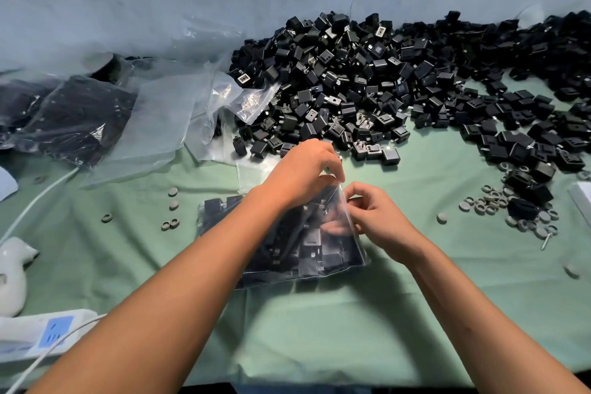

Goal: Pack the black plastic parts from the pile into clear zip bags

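Observation:
A big pile of black plastic parts (367, 83) spreads across the far half of the green table (319, 323). In front of me stands a clear zip bag (307, 243) holding several black parts. My left hand (303, 169) pinches the bag's top edge at its upper corner. My right hand (380, 217) pinches the same top edge lower on the right side. Between the two hands the bag's mouth is stretched. The bag's left part is hidden behind my left forearm.
Filled bags of black parts (73, 118) and empty clear bags (179, 112) lie at the left. Grey rubber rings (511, 201) are scattered at the right and left (171, 224). A white power strip (38, 336) and cable sit at the near left edge.

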`<move>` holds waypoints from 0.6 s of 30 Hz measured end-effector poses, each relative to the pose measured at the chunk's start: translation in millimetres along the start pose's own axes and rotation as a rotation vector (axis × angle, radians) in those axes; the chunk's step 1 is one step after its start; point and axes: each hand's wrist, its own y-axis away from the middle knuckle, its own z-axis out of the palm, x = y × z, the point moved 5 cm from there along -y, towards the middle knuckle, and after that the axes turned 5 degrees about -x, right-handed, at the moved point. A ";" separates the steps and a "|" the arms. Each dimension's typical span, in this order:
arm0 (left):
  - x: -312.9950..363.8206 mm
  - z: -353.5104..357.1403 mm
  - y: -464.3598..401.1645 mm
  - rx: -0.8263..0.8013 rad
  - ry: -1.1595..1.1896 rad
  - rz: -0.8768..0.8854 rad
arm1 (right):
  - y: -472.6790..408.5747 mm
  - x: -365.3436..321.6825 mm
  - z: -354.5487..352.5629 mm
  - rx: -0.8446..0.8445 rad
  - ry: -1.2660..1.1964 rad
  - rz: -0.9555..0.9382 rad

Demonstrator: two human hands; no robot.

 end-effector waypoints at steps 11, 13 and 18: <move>-21.7 33.1 44.7 0.066 0.007 -0.378 | -30.9 -16.2 -77.6 0.563 0.665 -0.120; -26.3 43.6 53.8 0.023 -0.064 -0.415 | -45.0 -22.6 -89.8 0.612 1.079 -0.120; -28.5 54.5 59.6 0.029 -0.174 -0.418 | -70.0 -7.6 -93.2 0.314 1.314 -0.003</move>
